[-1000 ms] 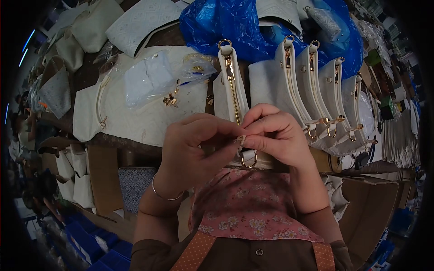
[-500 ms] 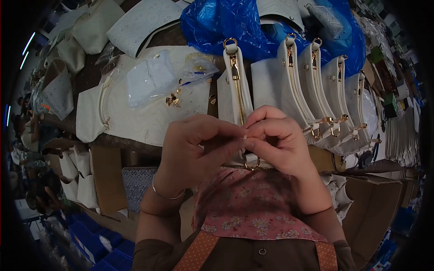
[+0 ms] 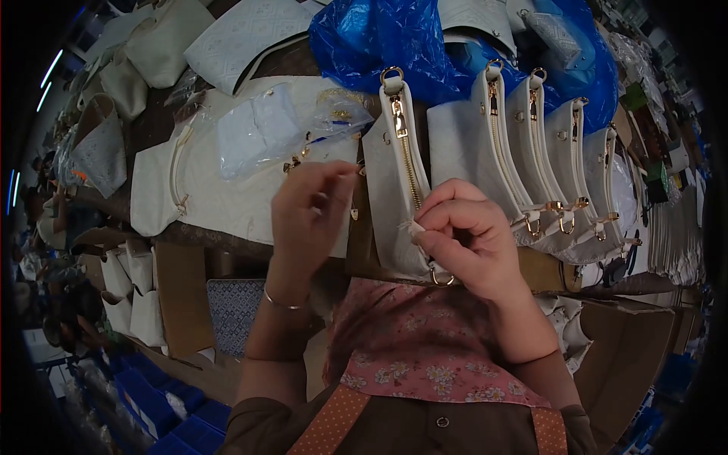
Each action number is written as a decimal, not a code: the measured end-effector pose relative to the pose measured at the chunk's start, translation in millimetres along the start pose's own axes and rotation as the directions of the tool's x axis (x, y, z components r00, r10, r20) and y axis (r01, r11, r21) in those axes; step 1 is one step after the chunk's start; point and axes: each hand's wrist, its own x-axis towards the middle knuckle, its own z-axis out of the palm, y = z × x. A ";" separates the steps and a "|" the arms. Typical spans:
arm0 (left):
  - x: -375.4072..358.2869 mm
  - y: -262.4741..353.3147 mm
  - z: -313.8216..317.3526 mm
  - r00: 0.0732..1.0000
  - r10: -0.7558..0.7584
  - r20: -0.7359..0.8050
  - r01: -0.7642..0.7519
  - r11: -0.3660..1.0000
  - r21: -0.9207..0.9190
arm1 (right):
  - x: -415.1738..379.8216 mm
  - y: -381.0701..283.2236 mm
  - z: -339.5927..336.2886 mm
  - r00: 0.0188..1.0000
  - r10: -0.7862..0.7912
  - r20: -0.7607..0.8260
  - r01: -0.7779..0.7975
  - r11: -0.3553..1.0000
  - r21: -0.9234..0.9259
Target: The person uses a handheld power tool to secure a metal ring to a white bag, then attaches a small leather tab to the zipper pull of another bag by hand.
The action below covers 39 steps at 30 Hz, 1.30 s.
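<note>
A white zip pouch (image 3: 394, 174) with a gold zipper and gold end rings lies in front of me on the table. My right hand (image 3: 459, 235) pinches its near end by the zipper, just above the gold ring (image 3: 442, 277). My left hand (image 3: 307, 212) is lifted off the pouch and hovers to its left, fingers reaching towards small gold metal fittings (image 3: 297, 161) on a flat white bag (image 3: 227, 189). Whether the left fingers hold anything small cannot be made out.
Several more white pouches (image 3: 531, 159) stand in a row to the right. A blue plastic bag (image 3: 394, 38) lies behind them. A clear plastic packet (image 3: 265, 129) rests on the flat bag. More white bags (image 3: 98, 152) are piled left, and blue crates (image 3: 152, 409) stand below.
My left hand has let go of the pouch's near end and moved up and left towards the gold fittings. My right hand keeps its pinch on the pouch.
</note>
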 end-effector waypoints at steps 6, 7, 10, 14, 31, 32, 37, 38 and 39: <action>9.2 -126.7 -24.0 0.977 0.005 -0.214 0.106 0.856 0.505 | -1.4 4.1 -0.1 0.999 -0.030 -0.029 0.029 0.999 -0.041; 9.0 -133.0 -27.0 0.971 0.036 -0.236 0.106 0.821 0.561 | -1.2 3.4 0.3 0.999 -0.046 0.006 0.046 0.999 -0.024; 11.5 -133.0 -25.7 0.967 0.068 -0.244 0.087 0.816 0.572 | -4.0 1.9 3.3 0.999 -0.021 -0.029 0.016 0.988 -0.155; 10.0 -123.7 -21.4 0.924 -0.165 -0.345 0.306 0.859 0.409 | -11.9 4.1 12.0 0.999 -0.030 -0.046 0.023 0.990 -0.139; -9.3 -93.1 -18.7 0.942 -0.182 -0.283 0.130 0.972 -0.194 | -12.1 2.2 15.4 0.991 -0.060 -0.121 0.037 0.982 -0.187; -12.8 -78.6 -16.3 0.951 -0.186 -0.247 0.132 0.966 -0.221 | -12.3 1.0 15.6 0.987 -0.048 -0.157 0.014 0.978 -0.210; -30.3 -3.8 -0.4 0.965 -0.177 0.193 0.262 0.672 -0.692 | -5.1 -0.6 10.6 0.990 0.009 -0.140 -0.037 0.979 -0.201; -33.2 2.6 3.4 0.958 -0.164 0.234 0.284 0.651 -0.704 | -4.2 0.5 8.9 0.995 0.002 -0.097 -0.020 0.982 -0.186; -34.9 7.2 5.8 0.948 -0.158 0.277 0.313 0.617 -0.722 | -2.9 1.0 8.0 0.999 -0.009 -0.049 0.001 0.986 -0.167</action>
